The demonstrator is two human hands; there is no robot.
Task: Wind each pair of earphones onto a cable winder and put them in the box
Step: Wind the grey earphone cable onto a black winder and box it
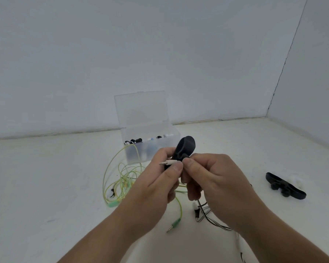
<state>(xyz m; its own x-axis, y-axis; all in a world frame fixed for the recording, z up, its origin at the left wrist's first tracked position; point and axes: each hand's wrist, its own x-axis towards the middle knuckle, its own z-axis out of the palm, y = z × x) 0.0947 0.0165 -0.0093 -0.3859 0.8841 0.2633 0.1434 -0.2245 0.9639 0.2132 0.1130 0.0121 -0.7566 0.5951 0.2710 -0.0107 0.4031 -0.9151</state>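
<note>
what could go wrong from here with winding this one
1. The white plug is only pinned against the black winder by the left hand's thumb, so it may slip loose once winding starts.
2. The dark cable hanging below the right hand lies close to the loose green earphones, so the two might snag together.

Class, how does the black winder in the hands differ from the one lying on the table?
The held winder points upward, gripped between the left hand and right hand; the table winder lies flat, untouched. A white plug is pinched against the held winder; no plug shows on the table winder. Both are black.
</note>
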